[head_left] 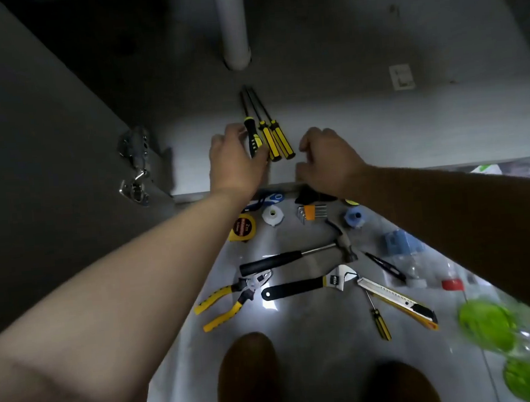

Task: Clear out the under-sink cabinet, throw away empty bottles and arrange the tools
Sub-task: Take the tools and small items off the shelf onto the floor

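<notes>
Three yellow-and-black screwdrivers point(272, 136) lie side by side on the cabinet floor point(379, 134), tips pointing inward. My left hand point(235, 158) grips the handle of the leftmost screwdriver point(251, 135). My right hand point(326, 154) hovers just right of them with fingers curled, holding nothing. On the room floor in front lie a hammer point(293, 257), pliers point(230, 298), an adjustable wrench point(311, 282), a utility knife point(398, 301), a small screwdriver point(379, 318), a tape measure point(243, 228) and a hex key set point(310, 213).
A white drain pipe point(232, 25) stands at the cabinet's back. The open door with metal hinges point(135, 166) is at the left. Plastic bottles point(421, 264), a blue cap point(353, 217) and green-lidded items point(486, 326) lie at the right. My shoes point(249, 376) are below.
</notes>
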`<state>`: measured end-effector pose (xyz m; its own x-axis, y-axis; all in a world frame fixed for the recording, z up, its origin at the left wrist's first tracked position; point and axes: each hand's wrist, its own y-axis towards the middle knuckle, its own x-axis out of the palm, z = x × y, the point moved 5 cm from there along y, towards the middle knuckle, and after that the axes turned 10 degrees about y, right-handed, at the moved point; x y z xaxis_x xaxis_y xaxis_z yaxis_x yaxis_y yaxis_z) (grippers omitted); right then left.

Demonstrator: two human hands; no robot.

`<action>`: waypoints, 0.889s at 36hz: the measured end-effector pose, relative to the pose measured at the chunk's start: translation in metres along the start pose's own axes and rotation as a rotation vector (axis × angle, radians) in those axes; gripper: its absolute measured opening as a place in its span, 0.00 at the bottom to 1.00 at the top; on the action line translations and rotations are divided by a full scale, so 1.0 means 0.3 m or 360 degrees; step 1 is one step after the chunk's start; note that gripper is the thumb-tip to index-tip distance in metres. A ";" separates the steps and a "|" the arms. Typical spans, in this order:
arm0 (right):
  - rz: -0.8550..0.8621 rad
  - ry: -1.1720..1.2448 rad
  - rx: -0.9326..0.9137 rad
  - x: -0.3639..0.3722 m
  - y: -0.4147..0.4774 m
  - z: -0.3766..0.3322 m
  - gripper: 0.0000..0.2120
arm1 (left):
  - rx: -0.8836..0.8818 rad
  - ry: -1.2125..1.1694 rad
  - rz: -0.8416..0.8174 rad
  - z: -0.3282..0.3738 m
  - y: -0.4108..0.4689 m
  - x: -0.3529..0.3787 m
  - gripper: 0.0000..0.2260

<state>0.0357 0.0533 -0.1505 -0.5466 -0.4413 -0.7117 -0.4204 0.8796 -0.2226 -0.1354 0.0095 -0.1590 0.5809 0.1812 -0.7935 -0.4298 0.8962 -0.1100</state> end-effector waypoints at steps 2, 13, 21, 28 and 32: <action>0.0046 -0.0015 0.0084 0.011 0.050 -0.019 0.22 | 0.0001 0.0067 -0.0080 0.013 0.036 0.015 0.25; 0.0240 -0.0111 0.0297 0.031 0.100 -0.023 0.16 | -0.0314 0.0427 -0.0189 -0.013 0.072 -0.001 0.23; 0.0296 -0.0084 0.0273 -0.047 -0.119 0.084 0.10 | -0.0006 0.0148 0.0039 -0.090 -0.170 -0.038 0.15; -0.0011 -0.0058 -0.0210 0.014 -0.378 0.195 0.06 | 0.0330 0.0192 -0.0011 -0.231 -0.454 0.026 0.12; -0.0371 -0.0397 -0.0289 0.093 -0.454 0.265 0.12 | 0.0247 0.0368 -0.0252 -0.364 -0.540 0.059 0.16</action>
<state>0.1353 -0.0647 -0.1931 -0.2376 -0.5493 -0.8011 -0.6463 0.7051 -0.2918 -0.1311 -0.1767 -0.2206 0.4520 -0.0461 -0.8908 -0.2260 0.9602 -0.1643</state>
